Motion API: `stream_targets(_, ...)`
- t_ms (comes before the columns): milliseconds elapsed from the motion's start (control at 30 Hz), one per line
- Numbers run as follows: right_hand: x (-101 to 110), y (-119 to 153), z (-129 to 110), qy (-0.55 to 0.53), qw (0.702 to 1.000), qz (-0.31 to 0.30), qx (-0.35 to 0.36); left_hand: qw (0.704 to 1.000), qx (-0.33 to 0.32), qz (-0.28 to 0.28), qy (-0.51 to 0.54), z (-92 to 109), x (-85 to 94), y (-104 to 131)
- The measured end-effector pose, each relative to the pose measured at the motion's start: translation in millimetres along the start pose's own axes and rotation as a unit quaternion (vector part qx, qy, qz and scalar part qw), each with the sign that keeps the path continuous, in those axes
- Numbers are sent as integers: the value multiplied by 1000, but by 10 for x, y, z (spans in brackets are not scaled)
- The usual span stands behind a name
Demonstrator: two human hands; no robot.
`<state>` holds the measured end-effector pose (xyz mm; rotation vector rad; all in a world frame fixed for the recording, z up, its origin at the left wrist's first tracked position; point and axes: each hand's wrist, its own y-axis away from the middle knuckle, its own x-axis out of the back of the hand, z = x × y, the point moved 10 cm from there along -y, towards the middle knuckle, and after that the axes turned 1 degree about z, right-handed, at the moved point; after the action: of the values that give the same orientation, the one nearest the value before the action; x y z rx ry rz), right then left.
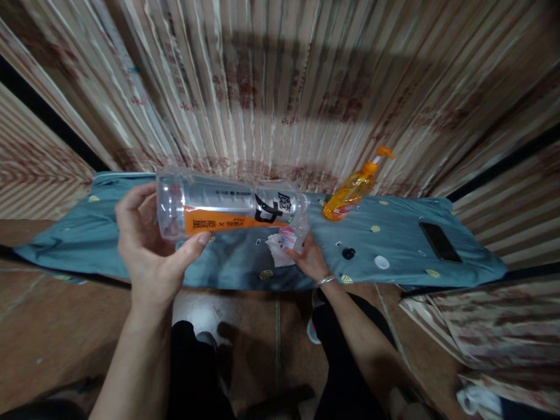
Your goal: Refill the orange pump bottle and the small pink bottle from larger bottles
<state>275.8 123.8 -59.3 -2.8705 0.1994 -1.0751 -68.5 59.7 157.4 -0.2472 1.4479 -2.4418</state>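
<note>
My left hand [153,245] is wrapped round the base end of a large clear plastic bottle [219,204] with an orange band and black lettering. The bottle lies nearly level in the air above the cloth, its narrow end to the right. Below that end, my right hand [308,256] is closed on a small white-and-pink packet [282,251] with a jagged edge. Clear plastic shows between the packet and the bottle's narrow end; whether they touch, I cannot tell.
A pump bottle of orange liquid [350,192] stands tilted in view behind my right hand. A black cap [349,253], a white disc [382,262] and a dark phone [440,242] lie on the teal cloth [402,233]. A striped curtain [271,87] hangs behind.
</note>
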Motion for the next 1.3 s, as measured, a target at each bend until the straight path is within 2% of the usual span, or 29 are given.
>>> stream_targets(267,11,5,-20,0,1000,-6,-23,1000,4,10,-2,-12,23,2)
stream_targets(633,5,0,6,2,1000,2,-8,1000,-2,-9,3,18,-22,-5)
stream_targets(1100,-2,12,-16,-8,1000,-13,-23,1000,-8,-1,-9,8,-1,5)
stream_targets(1300,9,18,-44,-3,1000,-15,-14,1000,21,13,-11,-51,30,17)
